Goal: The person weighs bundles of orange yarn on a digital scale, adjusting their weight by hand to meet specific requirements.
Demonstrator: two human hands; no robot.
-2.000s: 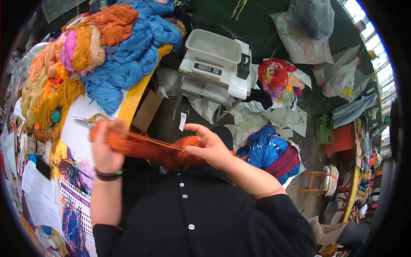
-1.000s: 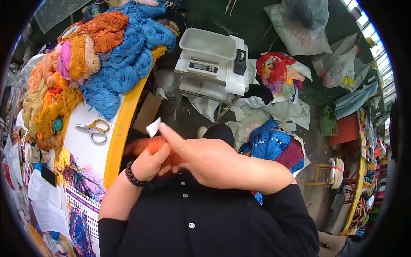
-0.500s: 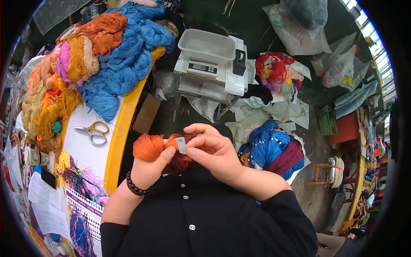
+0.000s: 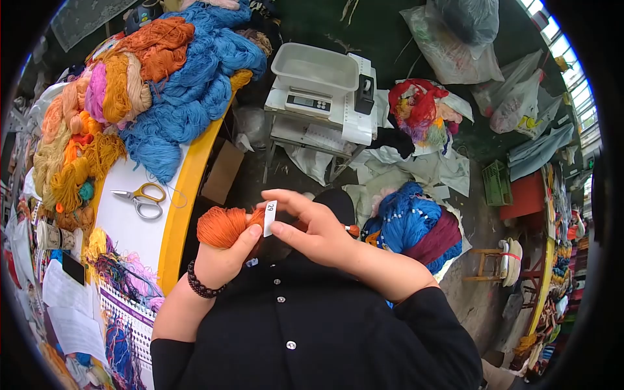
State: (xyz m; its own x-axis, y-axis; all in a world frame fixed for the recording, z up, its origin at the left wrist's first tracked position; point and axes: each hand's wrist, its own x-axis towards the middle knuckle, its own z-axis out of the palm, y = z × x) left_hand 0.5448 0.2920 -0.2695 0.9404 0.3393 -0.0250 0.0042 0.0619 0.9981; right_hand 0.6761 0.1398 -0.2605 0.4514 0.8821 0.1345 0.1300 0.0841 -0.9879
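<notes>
My left hand is closed round a skein of orange yarn, its thumb pressed near the gathered end. A small white label marked "29" stands at that gathered end. My right hand is at the label, with the thumb against its edge and the forefinger curved over its top. The other right fingers are partly hidden. A bit of orange shows beyond the right wrist.
On the yellow-edged table to the left lie scissors, heaped blue yarn and a spiral-bound chart. Ahead, a digital scale carries a plastic tray. Blue yarn is piled on the floor at right.
The label has turned so its number faces up, and it has moved slightly left with both hands. My right fingers have spread from a pinch to reach round it. Dark orange yarn below has dropped from view.
</notes>
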